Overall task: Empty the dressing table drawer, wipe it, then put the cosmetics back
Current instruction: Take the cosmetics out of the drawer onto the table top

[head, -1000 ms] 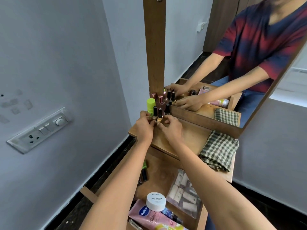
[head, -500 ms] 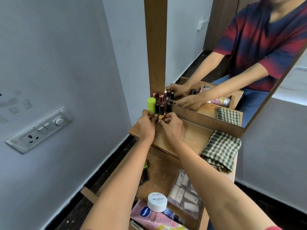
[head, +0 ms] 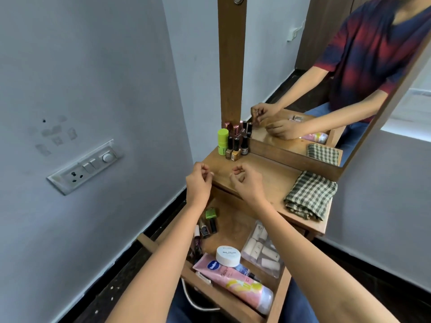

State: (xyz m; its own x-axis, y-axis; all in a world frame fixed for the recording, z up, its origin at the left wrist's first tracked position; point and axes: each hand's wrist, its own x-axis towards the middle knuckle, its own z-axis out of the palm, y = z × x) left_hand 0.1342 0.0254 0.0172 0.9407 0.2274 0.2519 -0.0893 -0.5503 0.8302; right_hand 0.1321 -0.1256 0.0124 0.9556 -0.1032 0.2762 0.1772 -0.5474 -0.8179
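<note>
Several nail polish bottles [head: 236,148] and a lime-green stick [head: 222,141] stand in the back left corner of the wooden tabletop [head: 268,178], against the mirror frame. My left hand [head: 198,183] and my right hand [head: 246,183] hover just short of them, fingers curled, holding nothing. Below, the open drawer [head: 277,297] holds a pink lotion tube [head: 235,279], a white nail polish remover jar [head: 228,255], a clear pouch of small tubes [head: 262,251] and a few small bottles [head: 206,226] at its left side.
A folded green checked cloth [head: 311,199] lies on the tabletop's right end. A mirror [head: 326,78] in a wooden frame rises behind the table. A switch panel [head: 85,167] is on the left wall. My legs in jeans are under the drawer.
Both hands let go of the nail polish bottles and drew back toward me. The bottles now stand alone in the corner.
</note>
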